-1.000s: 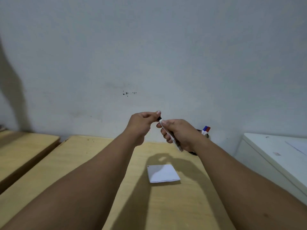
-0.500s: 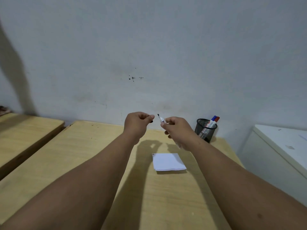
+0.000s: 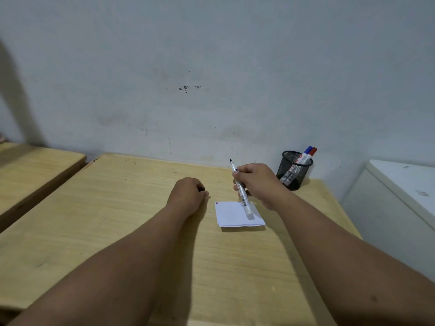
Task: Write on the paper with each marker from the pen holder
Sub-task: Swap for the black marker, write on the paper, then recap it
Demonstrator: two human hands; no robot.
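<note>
My right hand (image 3: 257, 182) grips an uncapped black marker (image 3: 242, 195), its tip pointing up and away and its rear end hanging over the paper. A small white folded paper (image 3: 231, 216) lies flat on the wooden table (image 3: 131, 215) just below that hand. Left of the paper, my left hand (image 3: 188, 192) is closed in a fist over a small dark thing, seemingly the marker's cap, low over the table. The black mesh pen holder (image 3: 294, 170) stands at the back right by the wall, with a blue marker (image 3: 305, 154) and a red marker (image 3: 310, 154) in it.
A grey wall (image 3: 211, 78) runs straight behind the table. A second wooden table (image 3: 35, 170) sits to the left across a narrow gap. A white cabinet (image 3: 400, 196) stands to the right of the table.
My hands pulled apart, the cap came off the marker, and both hands dropped toward the table. The left fist moved left of the paper; the right hand now holds the marker over it.
</note>
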